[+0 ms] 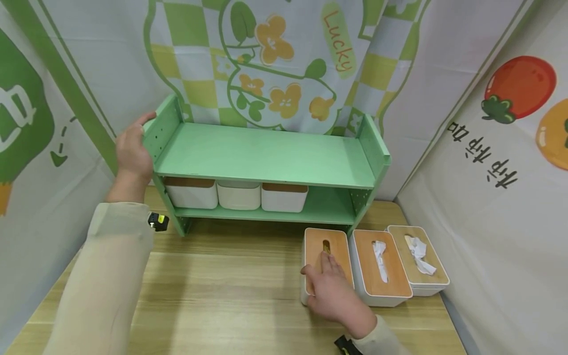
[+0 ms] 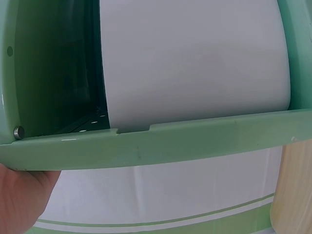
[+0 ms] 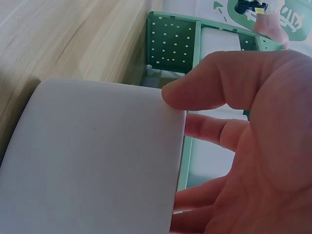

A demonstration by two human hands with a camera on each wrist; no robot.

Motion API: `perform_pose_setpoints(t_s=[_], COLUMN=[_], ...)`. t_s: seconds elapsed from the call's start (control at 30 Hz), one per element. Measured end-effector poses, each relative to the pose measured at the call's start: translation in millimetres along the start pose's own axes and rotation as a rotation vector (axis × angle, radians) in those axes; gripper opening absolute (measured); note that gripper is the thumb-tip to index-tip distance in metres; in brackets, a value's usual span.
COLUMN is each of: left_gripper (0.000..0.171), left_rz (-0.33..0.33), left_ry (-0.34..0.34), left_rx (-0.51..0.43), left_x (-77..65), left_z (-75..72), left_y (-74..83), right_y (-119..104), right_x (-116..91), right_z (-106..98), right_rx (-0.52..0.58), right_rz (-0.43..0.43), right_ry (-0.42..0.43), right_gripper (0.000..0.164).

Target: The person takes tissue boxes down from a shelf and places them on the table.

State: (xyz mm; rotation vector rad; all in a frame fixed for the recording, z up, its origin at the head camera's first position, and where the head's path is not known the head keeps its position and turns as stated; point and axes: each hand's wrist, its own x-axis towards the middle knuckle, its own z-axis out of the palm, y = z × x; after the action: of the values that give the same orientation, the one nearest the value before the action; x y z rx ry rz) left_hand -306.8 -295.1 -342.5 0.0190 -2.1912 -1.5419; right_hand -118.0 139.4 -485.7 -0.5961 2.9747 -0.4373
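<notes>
At the left end of a green two-tier shelf (image 1: pixel 266 153), my left hand (image 1: pixel 134 148) grips the upper edge of the side panel (image 1: pixel 163 129). The left wrist view shows part of that hand (image 2: pixel 24 200) against the panel's edge. My right hand (image 1: pixel 333 296) rests on a white tissue box (image 1: pixel 314 241) with a wooden lid, its fingers extended toward the slot. In the right wrist view the thumb touches the rim of the white wall (image 3: pixel 97 146) while the other fingers lie along the lid. No tissue shows in this box's slot.
Two more tissue boxes stand right of the held one, a middle box (image 1: pixel 361 271) and a right box (image 1: pixel 437 264), each with tissue sticking out. Three white containers (image 1: pixel 239 198) sit on the lower shelf tier. Printed cloth walls (image 1: pixel 470 197) enclose the wooden table (image 1: pixel 222 296).
</notes>
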Motion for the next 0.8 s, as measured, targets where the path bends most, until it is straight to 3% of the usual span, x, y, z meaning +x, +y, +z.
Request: perform_pose_setpoints(t_s=[0.8], left_gripper=[0.059], left_rz=[0.011], left_ry=[0.003], left_rx=[0.021], left_x=[-2.6], left_z=[-0.1], left_y=[2.5], right_y=[18.4], right_x=[-0.6], right_z=[-9.2], right_rx=[0.048], right_rz=[0.056], right_ry=[-0.030], right_gripper=[0.047])
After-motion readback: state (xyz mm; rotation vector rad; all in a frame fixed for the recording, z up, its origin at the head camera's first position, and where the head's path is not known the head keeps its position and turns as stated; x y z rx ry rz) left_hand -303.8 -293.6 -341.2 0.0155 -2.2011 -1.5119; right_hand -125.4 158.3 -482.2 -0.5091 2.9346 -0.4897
